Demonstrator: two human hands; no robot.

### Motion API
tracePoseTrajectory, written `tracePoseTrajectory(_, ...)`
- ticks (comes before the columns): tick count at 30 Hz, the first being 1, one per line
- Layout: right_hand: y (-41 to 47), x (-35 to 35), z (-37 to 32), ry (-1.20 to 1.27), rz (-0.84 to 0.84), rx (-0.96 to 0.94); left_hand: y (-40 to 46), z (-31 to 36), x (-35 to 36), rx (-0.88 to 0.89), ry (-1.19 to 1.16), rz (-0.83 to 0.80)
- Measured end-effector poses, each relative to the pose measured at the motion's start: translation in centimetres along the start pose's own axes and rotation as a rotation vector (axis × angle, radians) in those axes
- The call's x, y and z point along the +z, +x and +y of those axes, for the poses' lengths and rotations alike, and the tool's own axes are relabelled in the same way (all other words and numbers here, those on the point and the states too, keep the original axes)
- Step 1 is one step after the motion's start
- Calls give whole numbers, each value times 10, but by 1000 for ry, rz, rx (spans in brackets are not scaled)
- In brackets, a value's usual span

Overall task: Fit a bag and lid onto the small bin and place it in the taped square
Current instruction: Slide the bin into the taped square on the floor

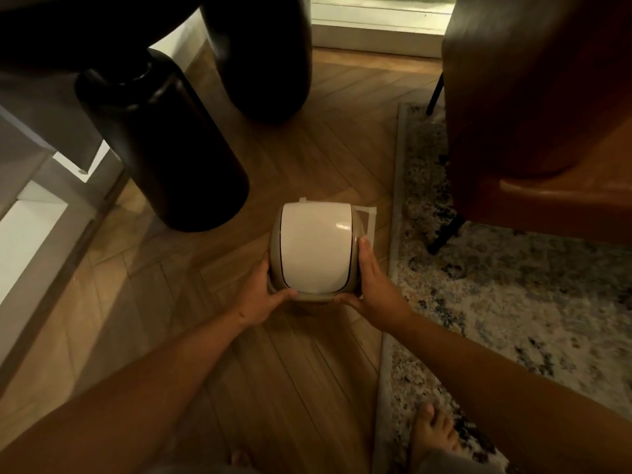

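Holding the small bin [316, 249] between both palms, we have it over the taped square [368, 218], whose pale tape corners show just beyond the bin's far and right edges. Whether it rests on the floor [294, 354] or hangs just above it, we cannot tell. The left hand [265, 295] and right hand [372, 285] each press a side, fingers curled around the bin, thumbs along the near rim. Its swing lid [316, 246] is on; no bag shows. We judge it light, stiff plastic, smooth and a little slippery, so we grip the body under the rim, since the lid may pivot or pop off. Left of the bin stands a tall dark bottle [164, 142], with a second dark vessel [263, 53] beyond it. Right of the bin lies a speckled rug [513, 285] carrying a brown chair [540, 97], whose leg [444, 234] is near.
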State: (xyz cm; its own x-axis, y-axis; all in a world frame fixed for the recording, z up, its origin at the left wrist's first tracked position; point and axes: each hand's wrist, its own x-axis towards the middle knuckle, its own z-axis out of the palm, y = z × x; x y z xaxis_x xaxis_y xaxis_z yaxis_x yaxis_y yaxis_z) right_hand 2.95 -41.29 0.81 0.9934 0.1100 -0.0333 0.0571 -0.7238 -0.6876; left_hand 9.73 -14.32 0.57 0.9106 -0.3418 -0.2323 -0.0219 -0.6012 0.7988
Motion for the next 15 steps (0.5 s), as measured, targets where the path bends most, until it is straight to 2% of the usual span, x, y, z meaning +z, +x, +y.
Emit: tracePoseTrajectory(15,122,-1,10,16,36,-62,97,-3,-38,19,69,128)
